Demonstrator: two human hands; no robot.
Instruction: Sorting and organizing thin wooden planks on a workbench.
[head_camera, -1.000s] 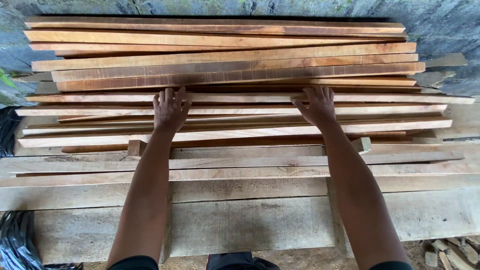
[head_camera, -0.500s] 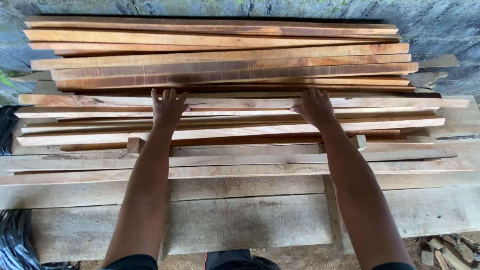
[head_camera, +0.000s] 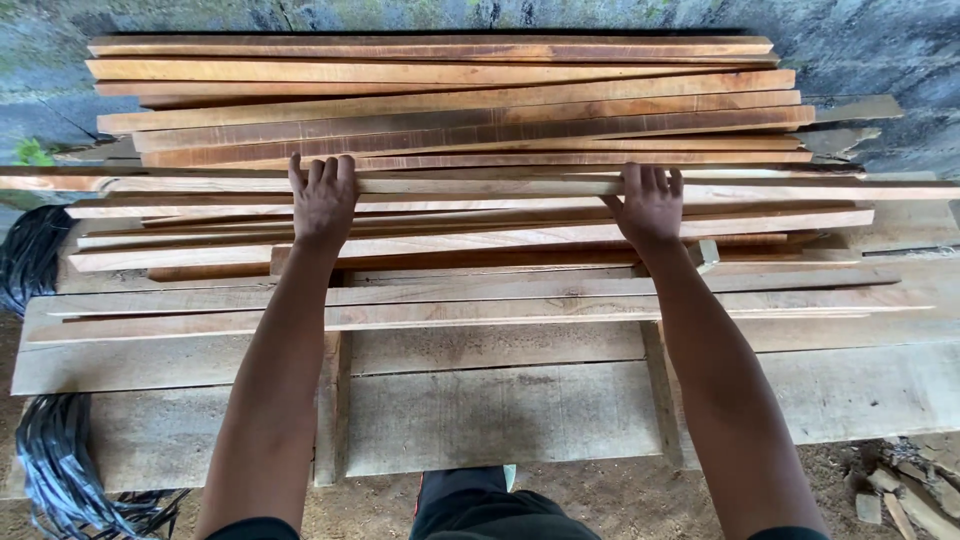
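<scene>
Slat (head_camera: 480, 186) lies across the pile w/ long axis running left–right, square to both forearms. It sits at the far side of the loose slats, just in front of the darker stacked boards (head_camera: 450, 100) against the wall (head_camera: 880, 40). Left hand (head_camera: 323, 205) rests palm-down on the slat's left portion, fingers (head_camera: 318, 172) extended and close together, tips reaching over the far edge; not a full wrap as far as can be seen. Right hand (head_camera: 650, 205) does the same on the right portion, fingers extended, thumb spread to the inner side. Whether either thumb hooks under the slat: cannot tell. Both hands are at approx. equal reach, so neither is nearer; the slat lies directly under both, contact points well apart and roughly symmetric about the body line. Slat ends overhang past both hands, the right end running out to the frame edge. Nearer slats (head_camera: 470, 300) lie parallel, between hands and body, on the grey plank tabletop (head_camera: 500, 410). Black coil (head_camera: 60, 470) on ground at left, clear of arms.
</scene>
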